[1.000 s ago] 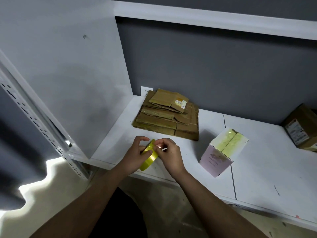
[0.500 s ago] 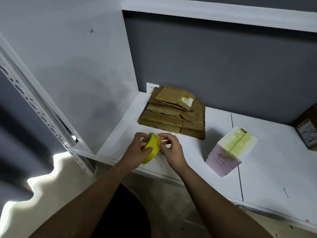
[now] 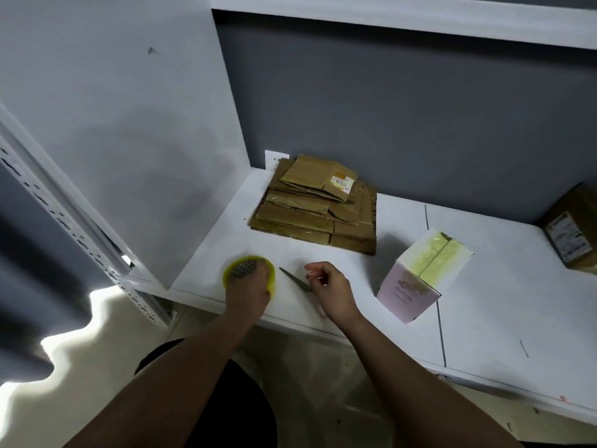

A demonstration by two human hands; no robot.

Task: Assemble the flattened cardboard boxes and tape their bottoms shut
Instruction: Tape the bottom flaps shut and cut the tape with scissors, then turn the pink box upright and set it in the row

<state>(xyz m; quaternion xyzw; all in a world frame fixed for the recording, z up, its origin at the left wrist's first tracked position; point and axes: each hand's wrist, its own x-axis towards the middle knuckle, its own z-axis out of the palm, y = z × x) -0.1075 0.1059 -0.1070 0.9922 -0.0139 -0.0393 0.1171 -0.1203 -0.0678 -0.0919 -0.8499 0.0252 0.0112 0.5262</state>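
A yellow tape roll [image 3: 232, 272] lies flat near the front edge of the white shelf [image 3: 484, 318]. My left hand [image 3: 248, 291] covers it from above and grips it. A dark pointed blade [image 3: 292, 278] lies on the shelf just right of the roll. Its near end runs under my right hand [image 3: 332, 291], whose fingers are curled; whether they hold the blade is hidden. A stack of flattened brown cardboard boxes [image 3: 316, 211] sits at the back. To the right, a pale pink assembled box [image 3: 408, 294] stands tilted, with yellow tape along its upper seam.
A white side panel [image 3: 129, 140] closes the shelf on the left, and a grey wall [image 3: 420, 108] backs it. A brown labelled carton [image 3: 571, 231] stands at the far right. An upper shelf edge [image 3: 420, 17] runs overhead.
Both hands held the tape roll upright between them. Now the roll lies flat under my left hand, and my right hand has let go and moved right over the blade.
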